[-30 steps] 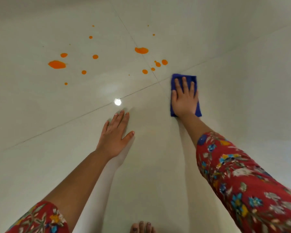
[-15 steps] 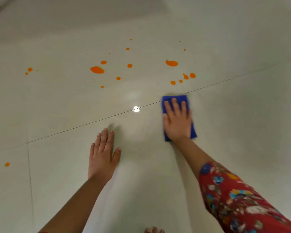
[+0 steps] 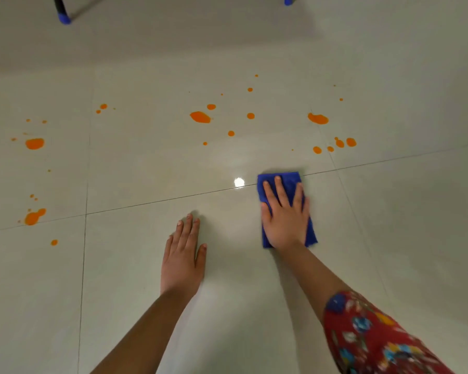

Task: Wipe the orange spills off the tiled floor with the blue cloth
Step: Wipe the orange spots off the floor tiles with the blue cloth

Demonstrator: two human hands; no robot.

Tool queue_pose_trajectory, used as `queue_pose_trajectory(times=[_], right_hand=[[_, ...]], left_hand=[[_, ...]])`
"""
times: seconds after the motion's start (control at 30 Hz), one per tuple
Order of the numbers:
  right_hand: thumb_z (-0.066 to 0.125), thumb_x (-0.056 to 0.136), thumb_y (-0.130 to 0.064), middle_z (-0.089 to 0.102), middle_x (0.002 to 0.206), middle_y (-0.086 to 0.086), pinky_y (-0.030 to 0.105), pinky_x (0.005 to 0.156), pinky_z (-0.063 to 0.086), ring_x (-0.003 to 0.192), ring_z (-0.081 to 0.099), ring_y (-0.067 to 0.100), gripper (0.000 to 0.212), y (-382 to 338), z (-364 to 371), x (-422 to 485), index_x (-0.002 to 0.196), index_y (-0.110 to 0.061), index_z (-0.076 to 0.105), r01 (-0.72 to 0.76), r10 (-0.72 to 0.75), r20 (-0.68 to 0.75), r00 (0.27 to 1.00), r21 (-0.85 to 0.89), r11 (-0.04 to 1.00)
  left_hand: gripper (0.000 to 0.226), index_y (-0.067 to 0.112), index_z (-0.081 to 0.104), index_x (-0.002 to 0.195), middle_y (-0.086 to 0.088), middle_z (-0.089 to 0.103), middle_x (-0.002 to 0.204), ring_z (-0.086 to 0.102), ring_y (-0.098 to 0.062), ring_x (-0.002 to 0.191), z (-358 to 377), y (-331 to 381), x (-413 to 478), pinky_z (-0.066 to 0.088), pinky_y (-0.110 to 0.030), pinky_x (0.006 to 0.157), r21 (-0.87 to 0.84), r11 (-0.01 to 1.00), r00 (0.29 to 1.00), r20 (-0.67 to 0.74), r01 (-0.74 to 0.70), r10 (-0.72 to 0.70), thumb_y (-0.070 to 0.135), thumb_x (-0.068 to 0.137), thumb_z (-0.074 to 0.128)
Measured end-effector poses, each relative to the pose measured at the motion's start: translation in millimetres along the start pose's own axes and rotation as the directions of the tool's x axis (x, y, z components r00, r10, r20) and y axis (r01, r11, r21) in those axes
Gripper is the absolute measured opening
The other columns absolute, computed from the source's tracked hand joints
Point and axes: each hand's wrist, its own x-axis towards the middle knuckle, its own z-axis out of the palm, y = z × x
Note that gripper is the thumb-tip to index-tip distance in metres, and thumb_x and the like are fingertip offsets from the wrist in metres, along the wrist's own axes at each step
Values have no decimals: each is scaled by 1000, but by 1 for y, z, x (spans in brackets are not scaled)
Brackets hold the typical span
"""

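Observation:
A folded blue cloth lies flat on the pale tiled floor, across a grout line. My right hand presses on it with straight, spread fingers. My left hand rests flat on the bare tile to the left of the cloth. Several orange spills dot the floor beyond both hands: a large blot straight ahead, another blot far right, and a cluster of small drops just beyond the cloth. More orange patches and a double blot lie to the left.
Two dark furniture legs with blue feet stand at the far edge, one leg foot on the left and another foot on the right. A bright light reflection shines on the tile beside the cloth.
The view has pulled back and tilted up, so more spills on the left and the furniture legs show. My right hand and the cloth have slid back from the drop cluster.

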Motion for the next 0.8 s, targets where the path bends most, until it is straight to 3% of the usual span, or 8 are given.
queue_pose_trajectory(times=[0.13, 0.27, 0.4, 0.47, 0.53, 0.63, 0.7, 0.8], right_hand=[[34, 96, -40, 35, 156, -3, 48, 112, 34, 145, 27, 33, 52, -51, 14, -2, 146, -28, 42, 228, -226, -42, 973, 62, 972], [33, 99, -43, 30, 158, -7, 42, 116, 25, 148, 19, 26, 52, -14, 15, -68, 149, -30, 35, 426, -428, 21, 904, 63, 903], [25, 99, -42, 22, 159, 0, 44, 118, 20, 147, 21, 33, 55, 45, 3, -33, 151, -25, 30, 168, -168, -12, 986, -6, 986], [18, 98, -44, 20, 161, 2, 46, 119, 18, 148, 16, 35, 59, 33, -2, 7, 153, -23, 28, -27, 27, -22, 999, -9, 1000], [13, 95, -47, 19, 162, 2, 46, 119, 11, 148, 13, 35, 64, -3, -4, 40, 153, -24, 27, -87, 88, -25, 996, 34, 996], [14, 95, -45, 23, 161, 1, 48, 119, 17, 148, 15, 33, 61, -58, 7, 38, 152, -26, 27, 129, -129, 6, 992, 42, 991], [27, 98, -41, 29, 159, 0, 47, 115, 27, 147, 21, 31, 55, -71, 15, -12, 151, -26, 32, 356, -356, 3, 934, 41, 934], [35, 99, -40, 23, 160, -7, 44, 116, 22, 149, 16, 25, 55, -29, 12, -95, 152, -29, 28, 537, -538, 63, 841, 32, 843]], left_hand=[[60, 32, 1, 152, 20, -9, 157, -14, 2, 144, 1, -2, 2, -8, -20, 116, 21, 1000, 1000, 3, 1, -1, 45, 94, 13], [63, 32, 3, 152, 19, -7, 157, -13, 3, 143, 0, -2, 3, -9, -18, 115, 15, 1000, 1000, 2, 4, -4, 46, 91, 9], [61, 31, 4, 152, 18, -4, 158, -8, -1, 145, 1, -3, 2, -5, -21, 117, 20, 1000, 1000, -8, -6, 6, 45, 93, 11], [61, 30, 6, 152, 17, -2, 158, -5, -4, 146, 3, -3, 2, -4, -23, 118, 21, 1000, 1000, -24, -3, 4, 44, 93, 11], [62, 29, 7, 152, 17, -2, 158, -4, -4, 147, 3, -4, 3, -4, -22, 117, 30, 1000, 1000, -24, -2, 2, 43, 92, 12], [62, 29, 12, 152, 17, 1, 157, 0, -4, 146, 1, -4, 5, 0, -22, 117, 36, 999, 1000, -8, -7, 8, 42, 92, 16], [59, 27, 23, 151, 16, 10, 156, 12, -6, 146, -6, -6, 6, 5, -21, 116, 12, 1000, 1000, -10, -8, 8, 37, 93, 24], [51, 25, 43, 142, 11, 32, 153, 33, -12, 139, -18, -11, 5, 19, -22, 113, 16, 1000, 999, -41, -2, 3, 27, 92, 36]])
